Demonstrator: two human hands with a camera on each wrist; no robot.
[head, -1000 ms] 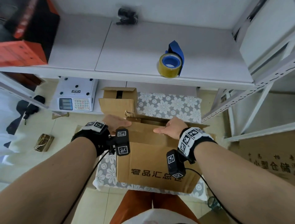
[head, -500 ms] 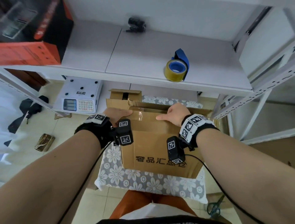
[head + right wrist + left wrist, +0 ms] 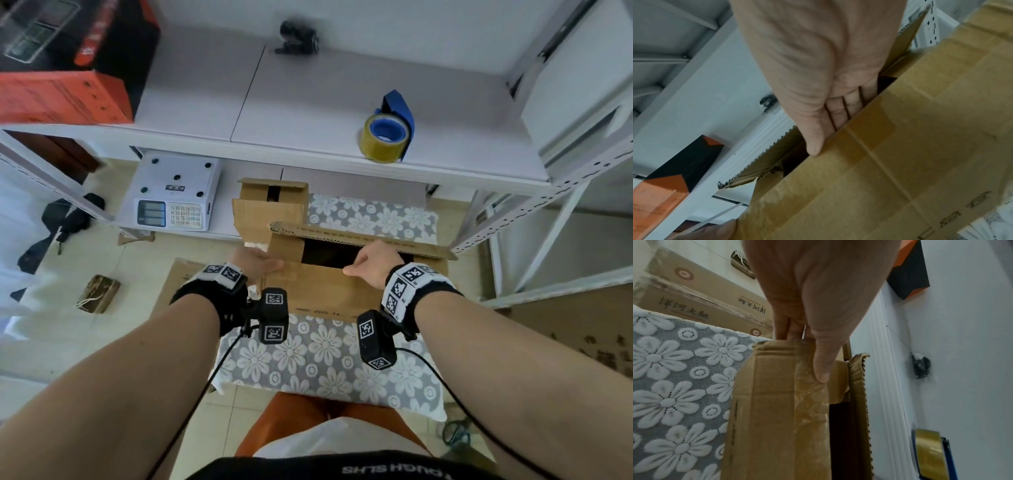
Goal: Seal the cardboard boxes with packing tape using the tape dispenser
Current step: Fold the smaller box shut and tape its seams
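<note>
The left hand pinches the near flap's left end, thumb on top, fingers tucked below. The right hand grips the same flap's edge, fingers hooked inside the opening. Between them the cardboard box sits on a flowered cloth, its top open and dark inside, the far flap raised. The tape dispenser stands untouched on the shelf above, well apart. Judging by this, flaps are not closed and no fresh tape is laid. A smaller box waits behind.
</note>
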